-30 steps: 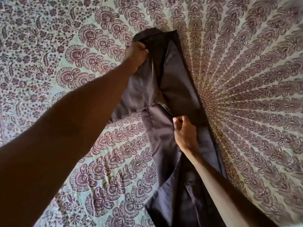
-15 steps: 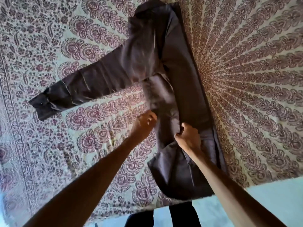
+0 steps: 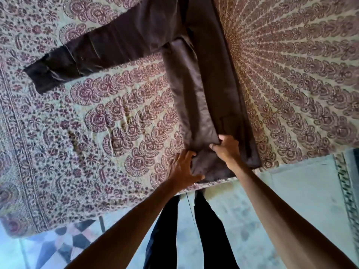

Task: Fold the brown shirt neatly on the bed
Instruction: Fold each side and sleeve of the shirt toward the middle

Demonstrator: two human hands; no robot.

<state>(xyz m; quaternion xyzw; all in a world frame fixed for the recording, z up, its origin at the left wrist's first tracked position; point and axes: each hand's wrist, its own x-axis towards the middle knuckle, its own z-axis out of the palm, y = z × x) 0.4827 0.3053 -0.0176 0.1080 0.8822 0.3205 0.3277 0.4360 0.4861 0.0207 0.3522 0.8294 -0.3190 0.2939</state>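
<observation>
**Brown shirt at the near edge of the bed**

I saw no container anywhere; only the brown shirt (image 3: 211, 90) lay on the patterned bedspread (image 3: 97, 123), folded into a long narrow strip running away from me, with one sleeve (image 3: 93, 49) stretched out flat to the left. The left hand (image 3: 184, 169) lay open, fingers spread, pressing the hem's left corner. The right hand (image 3: 227, 148) was closed, pinching a fold of the shirt near the hem. The hem sat right at the bed's near edge, just above the person's dark trouser legs (image 3: 167, 230). Wide bare bedspread lay on both sides, and pale floor (image 3: 291, 191) showed below the edge.
</observation>
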